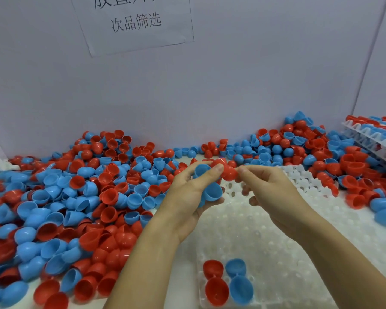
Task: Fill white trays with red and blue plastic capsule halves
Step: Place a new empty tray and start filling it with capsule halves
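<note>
Capsule halves (80, 204), red and blue, lie in a loose heap across the left side of the surface (183, 259) and in a band along the back wall to the far right corner. Most rest at mixed angles, some open side up, some dome up.

White tray (276, 253) sits on the surface at centre right, beneath both hands. Its near-left corner carries four halves: two red halves (215, 284) in one column and two blue halves (240, 281) beside them to the right, all seated in cells. The other visible cells hold nothing.

Left hand (187, 195) is raised above the tray's far-left portion, fingers curled round several blue halves (212, 191); one sits at the palm with its open side toward the camera, another higher up behind the thumb. The exact count in the hand cannot be told.

Right hand (270, 188) is held just to the right of the left hand, thumb and forefinger pinching a red half (228, 172), which sits between the two hands. The left thumb tip lies against this red half or just beside it; contact cannot be confirmed.

Stacked trays (372, 139), already loaded with red and blue halves, stand at the right edge by the wall.

Paper sign (134, 21) with printed characters is fixed to the back wall above the heap.
</note>
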Demonstrator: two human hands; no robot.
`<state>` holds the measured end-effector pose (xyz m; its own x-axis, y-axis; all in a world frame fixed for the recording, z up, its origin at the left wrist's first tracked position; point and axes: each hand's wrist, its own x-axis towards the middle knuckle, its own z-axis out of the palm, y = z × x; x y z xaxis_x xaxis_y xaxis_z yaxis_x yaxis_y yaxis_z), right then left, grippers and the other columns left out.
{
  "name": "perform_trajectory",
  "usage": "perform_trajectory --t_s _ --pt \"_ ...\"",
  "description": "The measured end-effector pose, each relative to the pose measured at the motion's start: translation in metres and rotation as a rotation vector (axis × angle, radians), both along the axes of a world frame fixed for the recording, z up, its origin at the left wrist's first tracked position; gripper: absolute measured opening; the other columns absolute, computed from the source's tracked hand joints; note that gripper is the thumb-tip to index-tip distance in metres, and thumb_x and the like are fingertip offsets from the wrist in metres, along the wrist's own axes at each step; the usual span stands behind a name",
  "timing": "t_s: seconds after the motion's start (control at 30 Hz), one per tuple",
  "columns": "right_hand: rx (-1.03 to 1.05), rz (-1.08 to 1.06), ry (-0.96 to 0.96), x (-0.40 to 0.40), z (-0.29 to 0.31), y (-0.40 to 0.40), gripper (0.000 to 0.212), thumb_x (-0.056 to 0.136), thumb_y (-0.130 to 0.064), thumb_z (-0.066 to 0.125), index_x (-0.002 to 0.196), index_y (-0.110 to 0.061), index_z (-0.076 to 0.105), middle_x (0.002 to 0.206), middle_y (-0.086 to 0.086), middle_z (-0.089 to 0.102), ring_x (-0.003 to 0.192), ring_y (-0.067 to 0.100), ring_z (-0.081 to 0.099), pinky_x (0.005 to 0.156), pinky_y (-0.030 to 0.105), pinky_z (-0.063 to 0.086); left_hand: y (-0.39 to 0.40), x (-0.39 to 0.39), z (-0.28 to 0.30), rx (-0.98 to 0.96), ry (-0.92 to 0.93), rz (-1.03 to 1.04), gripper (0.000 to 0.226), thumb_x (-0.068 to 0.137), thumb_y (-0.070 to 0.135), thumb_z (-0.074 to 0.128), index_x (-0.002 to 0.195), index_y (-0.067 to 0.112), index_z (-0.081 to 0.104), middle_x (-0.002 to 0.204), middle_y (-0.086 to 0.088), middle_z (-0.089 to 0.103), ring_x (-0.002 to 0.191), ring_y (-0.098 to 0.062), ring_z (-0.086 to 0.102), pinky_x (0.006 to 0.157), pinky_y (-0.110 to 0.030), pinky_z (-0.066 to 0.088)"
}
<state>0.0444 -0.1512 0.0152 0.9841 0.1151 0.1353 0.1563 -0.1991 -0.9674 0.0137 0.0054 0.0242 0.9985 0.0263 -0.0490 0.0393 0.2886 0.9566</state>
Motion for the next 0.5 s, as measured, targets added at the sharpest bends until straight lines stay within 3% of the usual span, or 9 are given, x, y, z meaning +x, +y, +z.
perform_trajectory --t_s 0.13,0.23,0.37,0.5 --pt "-0.052 0.000 0.100 0.005 0.002 -0.006 0.056 0.090 -0.063 0.049 0.083 -0.014 0.075 0.090 0.012 0.068 0.069 0.015 0.053 0.062 0.028 0.044 0.003 -0.003 0.000 0.260 -0.110 -0.064 0.038 0.066 0.042 0.077 0.101 0.029 0.075 0.112 -0.006 0.066 0.099 -0.023 0.065 0.065 -0.023 0.057" --pt "-0.054 0.116 0.149 0.006 0.003 -0.012 0.047 0.089 -0.058 0.057 0.085 -0.017 0.079 0.095 0.012 0.070 0.066 0.012 0.054 0.060 0.024 0.043 0.005 -0.005 -0.001 0.406 -0.154 -0.091 0.041 0.064 0.044 0.078 0.103 0.032 0.073 0.110 0.000 0.065 0.098 -0.020 0.065 0.064 -0.019 0.057" --pt "0.074 0.271 0.217 0.007 0.005 -0.021 0.026 0.088 -0.039 0.066 0.089 -0.018 0.081 0.101 0.009 0.071 0.070 0.011 0.060 0.068 0.028 0.046 0.005 -0.005 -0.001 0.401 -0.167 -0.089 0.047 0.059 0.042 0.080 0.104 0.030 0.074 0.112 0.002 0.065 0.097 -0.019 0.065 0.063 -0.016 0.056" --pt "0.153 0.182 0.089 0.007 0.004 -0.019 0.032 0.079 -0.040 0.066 0.096 -0.018 0.080 0.091 0.000 0.076 0.077 0.010 0.069 0.071 0.026 0.049 0.004 -0.003 0.000 0.226 -0.106 -0.068 0.046 0.061 0.039 0.081 0.104 0.025 0.075 0.108 -0.007 0.063 0.092 -0.022 0.064 0.064 -0.023 0.056"
